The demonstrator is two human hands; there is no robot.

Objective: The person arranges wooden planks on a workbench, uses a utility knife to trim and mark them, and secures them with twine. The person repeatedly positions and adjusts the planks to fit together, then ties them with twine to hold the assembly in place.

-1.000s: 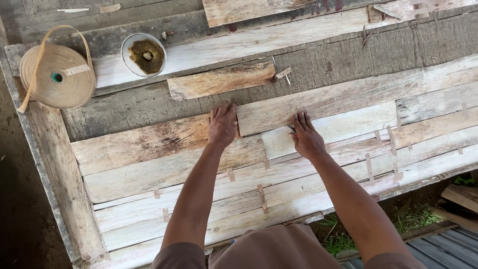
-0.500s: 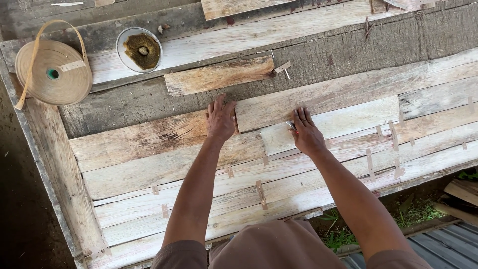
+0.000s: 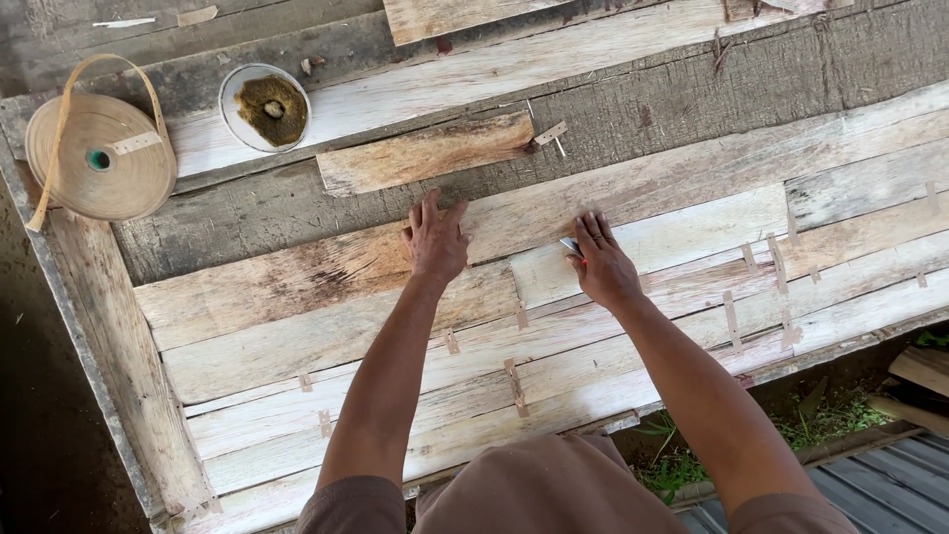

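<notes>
Your hands lie on the sheets of thin wood veneer: the left hand (image 3: 435, 240) is spread flat, fingers open, pressing down where two strips (image 3: 633, 203) meet, and holds nothing. The right hand (image 3: 603, 265) is loosely curled, palm down, with a small blade or tool (image 3: 571, 246) with a red tip showing just under the fingers; you seem to hold it, though the grip itself is hidden.

The strips sit edge to edge across the middle of the worktop (image 3: 692, 109), joined by short bits of tape (image 3: 514, 386). If your left hand eases off, the seam could open or one edge could ride over the other. The veneer looks brittle and split at the ends, so hard pressure may crack it. The sharp tool lies near your left fingers; a slip could nick them.

Further out, a loose slab of wood (image 3: 425, 153) rests just beyond your left hand. A roll of tape (image 3: 99, 158) and a small bowl (image 3: 264, 107) with dark contents stand well apart at the far left corner, out of the way.
</notes>
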